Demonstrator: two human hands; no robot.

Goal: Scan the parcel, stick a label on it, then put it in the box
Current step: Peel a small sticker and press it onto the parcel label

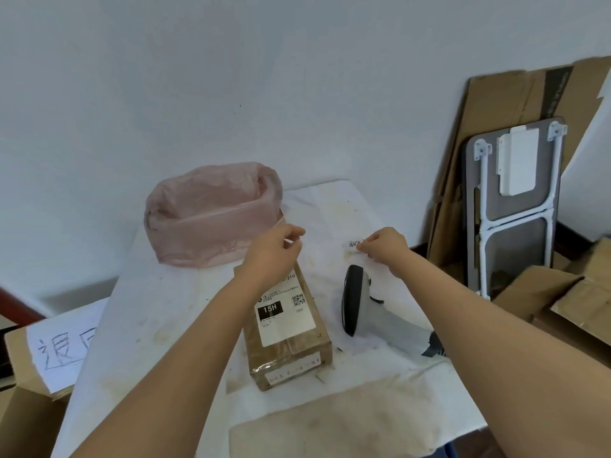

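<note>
A brown cardboard parcel [287, 328] with a white shipping label lies in the middle of the white table [158, 309]. My left hand [274, 251] hovers over the parcel's far end, fingers pinched on a small white piece I cannot identify. My right hand [385, 247] is further right, pinching a small printed label strip [353, 245] just above the table. The grey and black barcode scanner [363, 302] lies on the table right of the parcel, below my right hand. A box [33, 368] with a handwritten sheet stands at the left of the table.
A bin lined with a pink plastic bag [211, 214] stands at the table's back left. Flattened cardboard [515, 133] and a folded grey table [515, 206] lean on the wall at right. Open cardboard boxes [568, 302] sit at the right.
</note>
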